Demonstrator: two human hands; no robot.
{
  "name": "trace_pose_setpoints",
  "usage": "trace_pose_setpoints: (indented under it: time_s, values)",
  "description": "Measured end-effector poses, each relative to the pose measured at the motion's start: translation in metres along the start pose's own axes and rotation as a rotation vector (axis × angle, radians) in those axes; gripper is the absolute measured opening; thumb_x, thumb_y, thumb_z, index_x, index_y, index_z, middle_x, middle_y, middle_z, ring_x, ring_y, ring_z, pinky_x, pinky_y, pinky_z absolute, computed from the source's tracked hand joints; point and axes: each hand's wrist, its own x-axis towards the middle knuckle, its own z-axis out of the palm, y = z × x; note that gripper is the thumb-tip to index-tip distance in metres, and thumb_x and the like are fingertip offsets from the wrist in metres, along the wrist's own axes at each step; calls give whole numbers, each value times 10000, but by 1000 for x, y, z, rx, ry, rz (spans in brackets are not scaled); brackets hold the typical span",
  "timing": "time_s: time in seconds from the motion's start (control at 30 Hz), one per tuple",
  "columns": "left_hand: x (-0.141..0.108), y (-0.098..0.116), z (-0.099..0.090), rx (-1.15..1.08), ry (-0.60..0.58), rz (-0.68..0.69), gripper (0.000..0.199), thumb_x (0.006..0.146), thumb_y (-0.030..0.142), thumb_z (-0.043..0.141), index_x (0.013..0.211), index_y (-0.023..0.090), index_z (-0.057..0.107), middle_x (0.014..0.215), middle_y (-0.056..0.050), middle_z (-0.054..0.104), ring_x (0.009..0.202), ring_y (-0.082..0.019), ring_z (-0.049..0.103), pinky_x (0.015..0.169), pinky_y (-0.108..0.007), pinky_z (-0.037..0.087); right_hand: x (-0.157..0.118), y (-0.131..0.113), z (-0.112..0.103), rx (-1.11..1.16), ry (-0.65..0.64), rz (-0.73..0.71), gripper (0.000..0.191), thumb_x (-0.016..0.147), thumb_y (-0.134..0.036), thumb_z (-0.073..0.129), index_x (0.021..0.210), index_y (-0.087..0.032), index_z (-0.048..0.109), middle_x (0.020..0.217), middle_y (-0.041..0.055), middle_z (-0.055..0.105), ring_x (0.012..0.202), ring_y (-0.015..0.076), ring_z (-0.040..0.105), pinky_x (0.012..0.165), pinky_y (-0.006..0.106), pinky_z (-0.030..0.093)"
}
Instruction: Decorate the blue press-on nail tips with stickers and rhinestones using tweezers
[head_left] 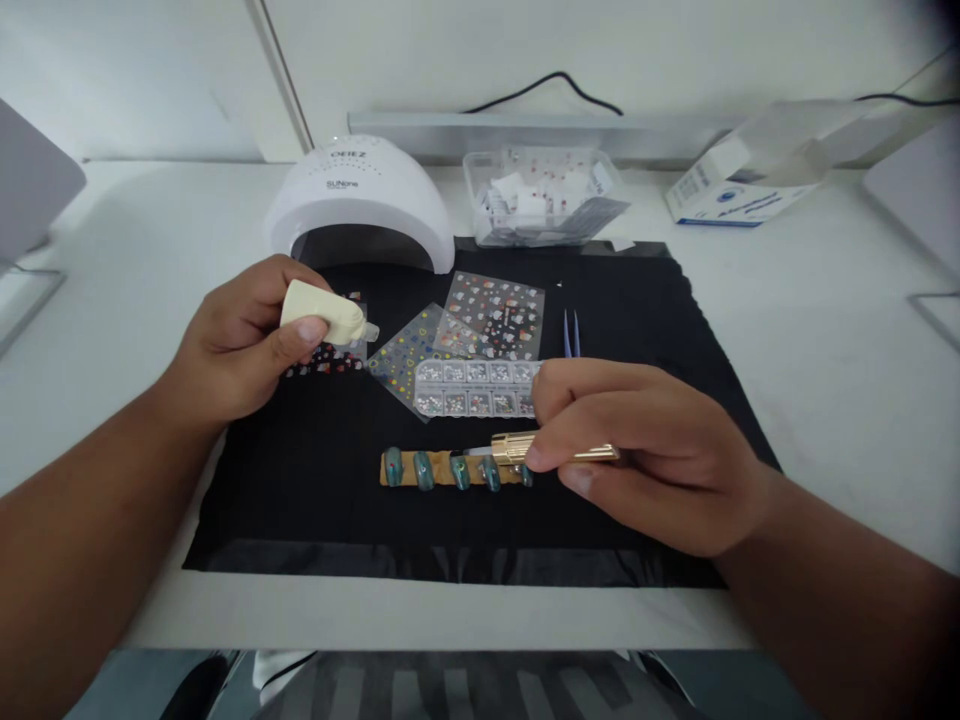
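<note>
My left hand (251,340) is closed round a cream bottle (324,311), tilted with its open neck to the right. In my right hand (649,445) is a gold-handled brush (514,448), its bristles pointing left and over the middle of several green press-on nails (460,472). Whether the bristles touch a nail I cannot tell. The nails sit in a row on a brown strip (405,468). Just behind them lies a clear compartment box of small gems (478,388), its right end hidden by my right hand.
Sticker sheets (495,312) and blue tweezers (571,333) lie on the black cloth (315,500). Behind stand a white nail lamp (364,195), a clear bin of packets (544,195) and an open white carton (739,185). The white table's front edge (450,625) is near me.
</note>
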Motion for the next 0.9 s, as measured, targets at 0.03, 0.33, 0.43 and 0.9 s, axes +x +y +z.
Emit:
trace_pose_setpoints:
  time_s: [0.03,0.33,0.43,0.9]
  values:
    - [0,0,0,-1,4,3,203,904,347,626,1022,183,644,693,1,583,525,-92,494,445,-220,392,0,0,0,-5,-8,1,178,837,-39,484,899,-157,603,704,-14,499,635,90,456,557,230,387]
    - [1,2,1,-17,5,-1,204,904,343,628,1013,172,648,681,-2,575,525,-94,498,446,-227,388,0,-1,-1,-6,23,21,161,827,-56,491,879,-162,601,708,-7,525,642,101,470,566,249,393]
    - [1,2,1,-24,4,0,196,899,343,632,1010,183,649,666,3,566,515,-96,490,436,-230,386,0,0,0,-19,14,13,171,838,-51,485,894,-169,595,715,-9,516,646,99,472,560,241,391]
    - [1,3,0,3,15,-17,221,889,371,640,1001,181,651,683,-2,572,525,-100,489,458,-242,372,1,-1,-2,-25,-7,6,188,835,-35,472,893,-168,591,720,-8,516,651,94,475,568,233,401]
